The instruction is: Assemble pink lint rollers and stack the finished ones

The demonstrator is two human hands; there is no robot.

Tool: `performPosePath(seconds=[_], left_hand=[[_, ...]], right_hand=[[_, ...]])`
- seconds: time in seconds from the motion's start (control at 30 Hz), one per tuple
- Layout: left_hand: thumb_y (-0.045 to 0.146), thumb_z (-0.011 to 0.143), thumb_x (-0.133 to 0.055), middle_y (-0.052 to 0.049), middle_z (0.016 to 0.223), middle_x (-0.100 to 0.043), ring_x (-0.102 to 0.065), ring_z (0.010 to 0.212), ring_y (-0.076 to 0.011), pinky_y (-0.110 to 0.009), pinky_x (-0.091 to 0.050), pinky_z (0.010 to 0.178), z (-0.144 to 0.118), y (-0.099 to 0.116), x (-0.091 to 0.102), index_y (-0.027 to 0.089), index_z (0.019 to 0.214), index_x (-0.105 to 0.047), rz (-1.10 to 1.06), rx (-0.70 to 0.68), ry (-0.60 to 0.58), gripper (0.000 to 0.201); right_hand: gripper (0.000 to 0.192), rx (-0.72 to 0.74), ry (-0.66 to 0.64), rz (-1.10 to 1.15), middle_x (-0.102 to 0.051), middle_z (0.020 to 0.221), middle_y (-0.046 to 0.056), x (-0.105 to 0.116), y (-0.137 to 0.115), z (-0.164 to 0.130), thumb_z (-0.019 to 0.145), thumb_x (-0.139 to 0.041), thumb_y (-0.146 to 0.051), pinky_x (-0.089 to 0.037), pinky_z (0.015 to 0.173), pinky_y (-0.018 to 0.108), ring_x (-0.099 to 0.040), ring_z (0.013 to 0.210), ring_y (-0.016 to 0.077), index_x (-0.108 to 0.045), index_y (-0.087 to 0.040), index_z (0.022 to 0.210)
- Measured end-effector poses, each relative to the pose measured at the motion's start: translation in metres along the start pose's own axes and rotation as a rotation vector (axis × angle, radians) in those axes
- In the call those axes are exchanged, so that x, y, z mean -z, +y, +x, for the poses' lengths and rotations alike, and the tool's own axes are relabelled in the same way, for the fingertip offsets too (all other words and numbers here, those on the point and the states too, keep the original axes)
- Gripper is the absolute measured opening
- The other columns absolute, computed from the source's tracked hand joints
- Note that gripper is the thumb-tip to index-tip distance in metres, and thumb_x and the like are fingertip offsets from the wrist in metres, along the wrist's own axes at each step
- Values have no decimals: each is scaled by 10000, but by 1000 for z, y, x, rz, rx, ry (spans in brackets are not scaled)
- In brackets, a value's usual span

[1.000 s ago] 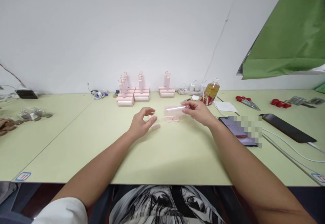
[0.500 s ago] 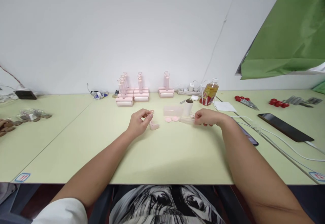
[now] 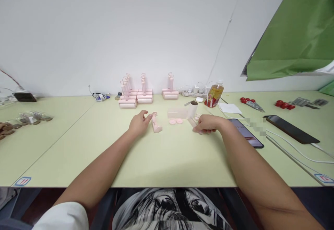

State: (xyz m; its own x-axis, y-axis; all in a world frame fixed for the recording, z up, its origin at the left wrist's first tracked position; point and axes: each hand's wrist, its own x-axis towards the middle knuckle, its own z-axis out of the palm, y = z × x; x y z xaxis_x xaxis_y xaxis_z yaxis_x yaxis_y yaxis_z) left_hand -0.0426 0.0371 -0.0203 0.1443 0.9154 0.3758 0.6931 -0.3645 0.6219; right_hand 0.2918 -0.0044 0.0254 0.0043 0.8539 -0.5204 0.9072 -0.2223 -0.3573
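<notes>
My left hand (image 3: pixel 138 124) rests on the table with thumb and fingers apart. Just beyond its thumb lies a pale pink handle (image 3: pixel 156 125) with a small ring at its far end; whether the thumb touches it is hard to tell. The fingers of my right hand (image 3: pixel 208 123) are closed on a clear pinkish plastic piece (image 3: pixel 192 122), held at a slant low over the table. Between the hands lie two pink round discs (image 3: pixel 172 121), in front of a clear pinkish cover (image 3: pixel 177 113). A white paper-like roll (image 3: pixel 192 109) stands upright beside that cover.
Pink lint-roller-like assemblies (image 3: pixel 127 103) stand in groups along the wall. Behind my right hand are a drink bottle (image 3: pixel 214 94) and a power strip (image 3: pixel 195 93). A phone (image 3: pixel 246 133), white cables and a dark device (image 3: pixel 291 129) lie to the right.
My left hand has drawn back slightly from the pink handle, its fingers loosening, and the handle now lies turned. My right hand has moved a little nearer, swinging the clear piece to a slant.
</notes>
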Motion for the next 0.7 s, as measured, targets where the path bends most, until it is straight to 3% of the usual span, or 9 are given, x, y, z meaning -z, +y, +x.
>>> performPosePath(seconds=[0.13,0.27,0.57,0.7], left_hand=[[500,872,-492,-30,646,-655,-625,621,-207,-277,-385,528,4,-10,-9,161,1143,-632,79,7,-68,456],[470,884,-483,-36,733,-687,-630,655,-204,-279,-396,552,2,-6,-16,191,1204,-618,93,-56,-130,445],[480,881,-487,-45,894,-687,-617,723,-194,-306,-454,654,-2,3,-24,228,1109,-667,44,-239,-237,385],[477,899,-461,-47,943,-677,-609,723,-183,-312,-469,676,-1,3,-24,226,1202,-621,41,-245,-240,425]], right_hand=[[363,11,110,17,-604,545,59,-2,-2,2,690,-689,-488,-324,421,266,-490,424,127,-601,-159,563],[341,11,192,17,-602,523,63,-5,-7,7,731,-650,-421,-339,431,273,-493,408,130,-565,-163,524],[409,-8,228,54,-614,525,74,-17,-16,17,816,-568,-454,-376,444,281,-490,376,131,-567,-164,526],[449,-5,255,60,-610,516,73,-16,-18,16,834,-544,-500,-388,483,280,-514,398,141,-578,-163,540]])
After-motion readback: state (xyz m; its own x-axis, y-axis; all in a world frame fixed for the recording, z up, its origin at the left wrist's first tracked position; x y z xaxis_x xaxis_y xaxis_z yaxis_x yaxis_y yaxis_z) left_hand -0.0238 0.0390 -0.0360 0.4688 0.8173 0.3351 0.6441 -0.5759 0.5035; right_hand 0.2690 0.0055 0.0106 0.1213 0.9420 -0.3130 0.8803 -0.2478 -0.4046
